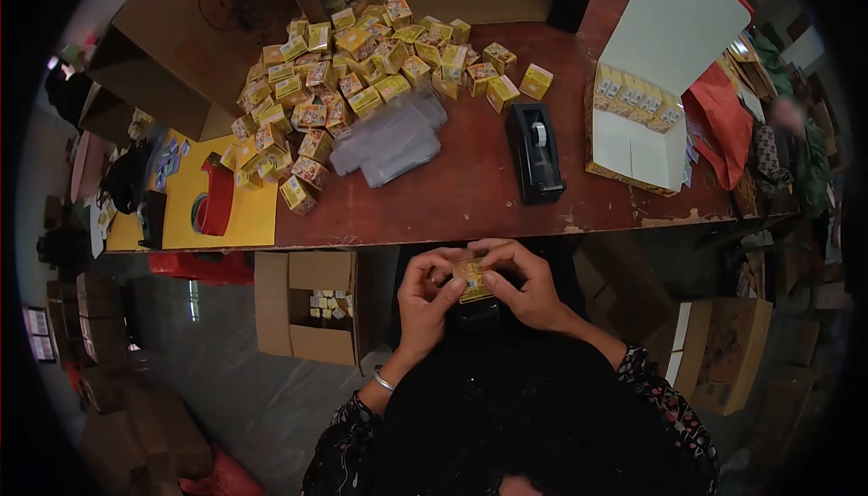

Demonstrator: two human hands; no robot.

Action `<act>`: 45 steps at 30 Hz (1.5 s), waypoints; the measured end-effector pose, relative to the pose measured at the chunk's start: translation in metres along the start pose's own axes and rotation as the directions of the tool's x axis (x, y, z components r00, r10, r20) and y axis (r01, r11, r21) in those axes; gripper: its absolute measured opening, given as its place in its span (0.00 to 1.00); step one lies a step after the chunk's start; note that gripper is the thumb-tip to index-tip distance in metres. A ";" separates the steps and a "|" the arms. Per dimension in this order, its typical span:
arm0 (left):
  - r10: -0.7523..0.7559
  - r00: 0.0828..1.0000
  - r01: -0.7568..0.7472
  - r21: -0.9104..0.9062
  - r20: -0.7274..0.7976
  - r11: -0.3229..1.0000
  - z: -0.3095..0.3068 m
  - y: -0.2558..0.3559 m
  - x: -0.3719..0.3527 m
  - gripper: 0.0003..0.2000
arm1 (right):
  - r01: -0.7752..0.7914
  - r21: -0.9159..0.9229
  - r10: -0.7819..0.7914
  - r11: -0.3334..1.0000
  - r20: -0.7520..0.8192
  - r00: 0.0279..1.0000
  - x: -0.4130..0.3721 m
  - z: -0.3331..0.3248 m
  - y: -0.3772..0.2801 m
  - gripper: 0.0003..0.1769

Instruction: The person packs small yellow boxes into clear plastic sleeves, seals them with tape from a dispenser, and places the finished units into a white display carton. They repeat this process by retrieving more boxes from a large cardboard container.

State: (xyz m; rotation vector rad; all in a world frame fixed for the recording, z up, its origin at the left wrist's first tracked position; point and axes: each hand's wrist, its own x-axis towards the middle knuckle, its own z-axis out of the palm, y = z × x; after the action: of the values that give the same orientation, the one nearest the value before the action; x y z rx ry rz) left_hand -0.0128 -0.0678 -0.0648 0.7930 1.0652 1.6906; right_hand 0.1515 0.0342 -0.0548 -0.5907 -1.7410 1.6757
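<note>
Both hands meet over my lap, just below the table's front edge, around a small yellow printed box (472, 281). My left hand (427, 292) grips its left side, with the thumb pressed on the front face. From the right, my right hand (526, 286) closes on the same box, thumb at its right edge and fingers curled over the top. On the table beyond lies a big heap of similar small yellow boxes (362, 62). A stack of clear plastic sleeves (393, 139) rests in front of the heap. Right of the sleeves stands a black tape dispenser (535, 157).
An open display box (633, 148) with a row of small boxes inside is at the table's right. A red tape ring (215, 198) sits on a yellow sheet (258, 216) at left. Below the table, an open carton (307, 306) holds several small boxes. Another carton (723, 351) stands at right.
</note>
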 end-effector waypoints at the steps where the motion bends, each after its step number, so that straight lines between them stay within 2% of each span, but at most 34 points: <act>1: -0.024 0.999 0.022 -0.066 -0.032 0.998 0.002 0.002 -0.001 0.08 | 0.014 0.060 -0.013 0.998 -0.016 1.000 -0.001 0.002 0.002 0.09; 3: -0.056 0.997 0.049 -0.133 -0.054 0.990 0.000 0.004 -0.001 0.05 | 0.050 0.179 -0.042 0.983 -0.052 0.998 0.002 0.006 0.003 0.08; 6: -0.023 0.999 0.023 0.000 0.035 1.000 -0.010 0.000 -0.002 0.06 | -0.005 0.238 -0.005 0.971 0.044 0.999 0.005 0.003 0.002 0.09; 9: -0.049 0.998 0.048 0.015 0.049 0.999 -0.010 0.004 -0.003 0.06 | -0.029 0.192 0.006 0.981 0.119 0.993 0.006 -0.006 -0.001 0.09; 12: 0.009 0.990 -0.024 0.103 0.138 0.994 -0.015 0.014 -0.001 0.08 | -0.143 0.172 0.120 0.975 0.139 0.983 0.008 -0.004 -0.003 0.10; 15: -0.065 0.989 0.037 0.203 0.132 0.978 -0.015 0.029 0.004 0.07 | -0.158 0.083 0.146 0.984 0.134 0.980 0.014 -0.002 -0.024 0.10; 18: -0.073 0.987 0.010 0.393 0.146 0.920 -0.011 0.043 0.009 0.07 | -0.129 -0.016 0.130 0.992 0.148 0.980 0.018 -0.004 -0.027 0.10; 21: -0.070 0.990 0.010 0.430 0.124 0.903 -0.010 0.048 0.011 0.07 | -0.099 -0.111 0.119 0.989 0.191 0.974 0.026 -0.007 -0.037 0.06; 24: -0.119 0.991 0.085 0.379 0.067 0.922 -0.005 0.055 0.013 0.06 | -0.133 -0.081 0.145 0.988 0.153 0.978 0.030 -0.005 -0.037 0.07; 27: -0.088 0.993 0.049 0.379 0.085 0.924 -0.009 0.047 0.012 0.07 | -0.176 -0.062 0.184 0.982 0.173 0.967 0.032 -0.009 -0.036 0.06; 30: -0.115 0.992 0.092 0.363 0.041 0.927 -0.003 0.049 0.010 0.06 | -0.175 -0.073 0.186 0.982 0.195 0.963 0.035 -0.012 -0.038 0.07; 33: -0.065 0.995 0.034 0.352 0.078 0.936 -0.005 0.041 0.005 0.07 | 0.038 -0.186 0.019 0.982 0.296 0.955 0.036 -0.022 -0.031 0.06; 36: 0.020 0.987 -0.075 0.345 0.162 0.935 -0.012 0.031 -0.001 0.08 | 0.199 -0.160 -0.150 0.967 0.274 0.950 0.025 -0.022 -0.016 0.06; 39: 0.002 0.985 -0.058 0.324 0.171 0.944 -0.014 0.024 -0.009 0.11 | 0.292 -0.162 -0.253 0.943 0.223 0.941 0.014 -0.024 -0.002 0.08; 42: -0.092 0.983 0.063 0.178 0.161 0.982 -0.009 0.013 -0.015 0.15 | 0.407 -0.244 -0.351 0.880 0.241 0.905 0.005 -0.027 0.011 0.12; 45: -0.102 0.977 0.074 0.151 0.187 0.986 -0.012 0.010 -0.016 0.16 | 0.503 -0.325 -0.435 0.801 0.261 0.862 0.006 -0.026 0.003 0.11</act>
State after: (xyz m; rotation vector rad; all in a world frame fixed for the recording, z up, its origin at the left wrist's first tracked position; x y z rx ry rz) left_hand -0.0217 -0.0877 -0.0607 0.9677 1.0774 1.4422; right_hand 0.1650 0.0572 -0.0578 -0.1420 -2.1500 1.0664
